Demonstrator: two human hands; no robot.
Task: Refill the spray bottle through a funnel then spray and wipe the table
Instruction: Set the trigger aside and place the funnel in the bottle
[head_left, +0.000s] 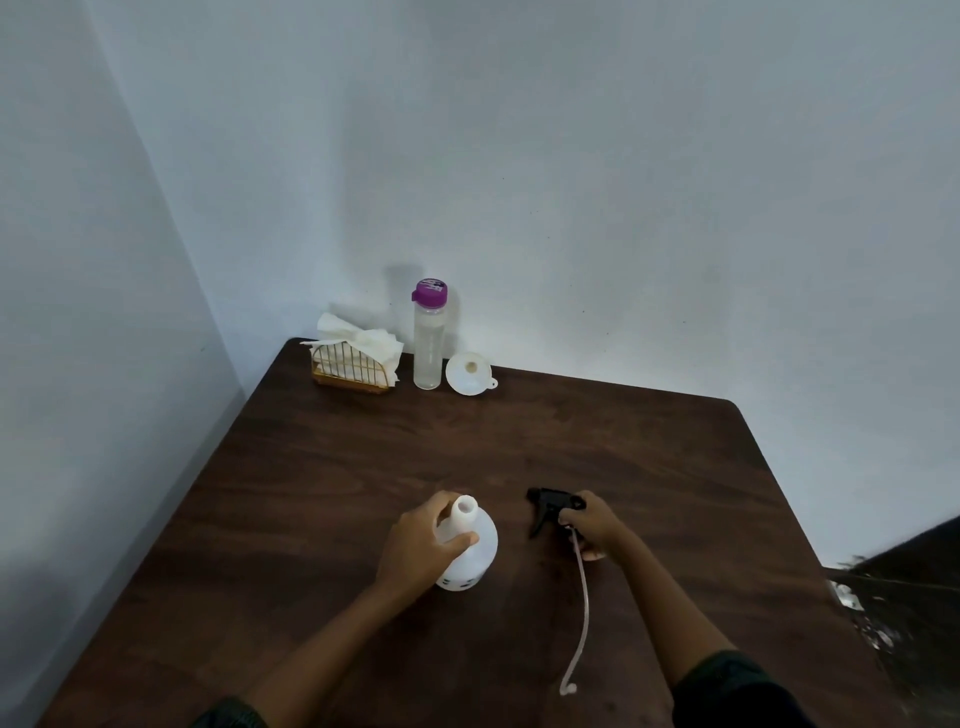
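My left hand (415, 551) is wrapped around the shoulder of the white spray bottle (470, 551), thumb and fingers closed on it just below its open neck, and the bottle stands upright on the dark wooden table (337, 493), near the edge closest to me. My right hand (592, 527) holds the black trigger sprayer head (553, 506), which is off the bottle and just to its right; my fingers are closed around its collar, the nozzle points left toward the bottle, and I cannot tell whether the head touches the table. Its pale dip tube (582, 608) trails from my hand toward me and curls at the end near the table's front edge. Well apart from all this, at the far corner against the wall, stand a gold wire holder stuffed with white paper napkins (356, 358), a tall clear water bottle with a purple cap (429, 338) just beside it, and a white funnel (469, 373) lying on the table right next to that bottle.
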